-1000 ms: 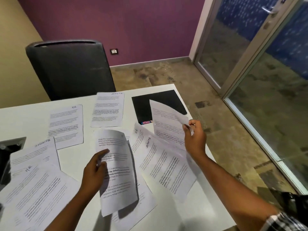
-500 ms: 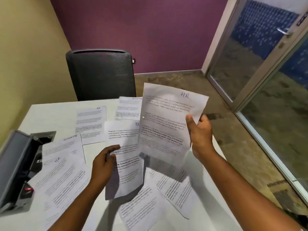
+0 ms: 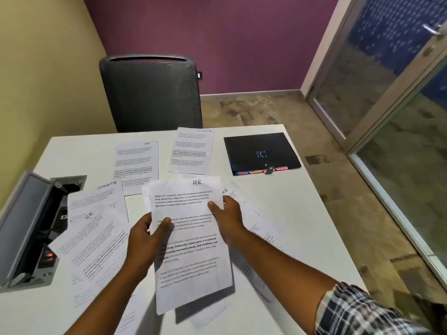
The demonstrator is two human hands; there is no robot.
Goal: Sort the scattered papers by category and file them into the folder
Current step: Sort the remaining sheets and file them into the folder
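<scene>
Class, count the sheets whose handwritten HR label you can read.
4: the held HR sheet, one far left-centre, one near left, one under the right hand. Stacked sheets may hide others.

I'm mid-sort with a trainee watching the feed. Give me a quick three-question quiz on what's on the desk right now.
1. True or false: the black folder at the far right of the table lies shut.
2. What label is handwritten at the top of the held sheet? A) SPORTS B) HR C) FINANCE
3. Fill in: the held sheet is gripped by ____ hands, the left hand on its left edge and the right hand on its right edge.

Key
1. True: its cover is flat, with coloured tabs showing along the near edge.
2. B
3. both
</scene>
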